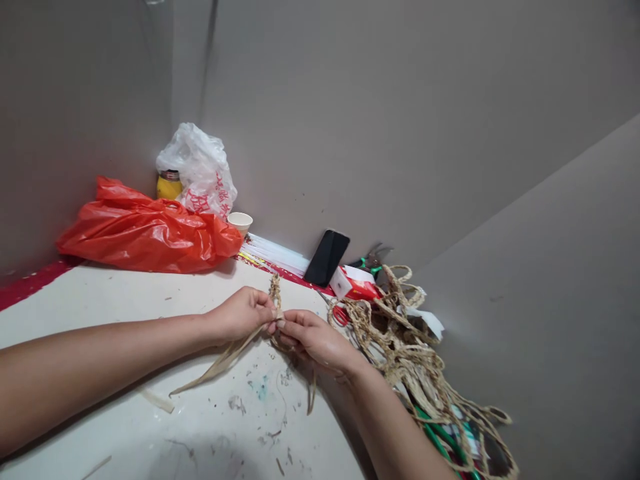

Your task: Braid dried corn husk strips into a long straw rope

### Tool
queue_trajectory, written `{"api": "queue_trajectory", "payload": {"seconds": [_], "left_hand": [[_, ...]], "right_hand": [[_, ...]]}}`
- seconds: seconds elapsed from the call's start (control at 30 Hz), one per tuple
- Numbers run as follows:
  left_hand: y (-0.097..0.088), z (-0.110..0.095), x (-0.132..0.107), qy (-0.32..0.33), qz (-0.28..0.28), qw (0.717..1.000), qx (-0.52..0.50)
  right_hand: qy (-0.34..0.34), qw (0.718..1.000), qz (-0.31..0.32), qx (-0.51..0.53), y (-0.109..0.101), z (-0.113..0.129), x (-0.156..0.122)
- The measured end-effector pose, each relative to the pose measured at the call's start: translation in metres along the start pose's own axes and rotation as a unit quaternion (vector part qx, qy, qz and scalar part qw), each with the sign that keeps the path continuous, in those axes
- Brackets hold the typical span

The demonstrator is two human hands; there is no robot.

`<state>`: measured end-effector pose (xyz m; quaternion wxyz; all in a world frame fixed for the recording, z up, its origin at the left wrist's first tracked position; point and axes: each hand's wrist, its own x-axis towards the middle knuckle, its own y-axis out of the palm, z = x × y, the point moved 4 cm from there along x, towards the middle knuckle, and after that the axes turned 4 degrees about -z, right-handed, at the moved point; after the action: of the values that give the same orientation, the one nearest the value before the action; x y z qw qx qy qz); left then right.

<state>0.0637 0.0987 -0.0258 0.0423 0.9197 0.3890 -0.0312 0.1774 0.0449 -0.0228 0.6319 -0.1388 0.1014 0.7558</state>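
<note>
Both hands are meeting above the white worktable, in front of and slightly left of the black phone, which is leaning against the wall.

The left hand is closing thumb and forefinger on the base of a short straw plait. The plait is standing upright above the pinch, just left of the phone's lower end. The right hand is pressing its bunched fingertips against the same spot from the opposite side; its thumb is hidden. In my judgement this two-sided pinch is holding the last crossing tight so the weave does not slacken.

Loose straw strips are trailing from the pinch down onto the table, left of and below the phone, lying clear of the fingers.

The left forearm is reaching in low from the left edge and the right forearm from the bottom edge. The wrists are converging, with the backs of the hands facing up.

A heap of straw cord is lying right of and below the phone, with red-handled scissors at its edge. Green-handled shears are resting just right of the phone. Well left of it are sitting a paper cup, a red plastic bag, a white plastic bag and a yellow jar.
</note>
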Motion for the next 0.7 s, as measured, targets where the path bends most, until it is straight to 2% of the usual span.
{"api": "queue_trajectory", "payload": {"seconds": [0.23, 0.5, 0.7], "left_hand": [[0.000, 0.002, -0.002, 0.033, -0.017, 0.998, 0.041], [-0.002, -0.005, -0.002, 0.091, -0.028, 0.991, 0.091], [-0.007, -0.005, -0.002, 0.138, -0.037, 0.977, 0.155]], "right_hand": [[0.032, 0.999, 0.029, 0.019, 0.000, 0.000, -0.003], [0.045, 0.987, 0.081, 0.132, 0.003, -0.003, -0.003], [0.044, 0.982, 0.041, 0.178, 0.011, -0.005, 0.001]]}}
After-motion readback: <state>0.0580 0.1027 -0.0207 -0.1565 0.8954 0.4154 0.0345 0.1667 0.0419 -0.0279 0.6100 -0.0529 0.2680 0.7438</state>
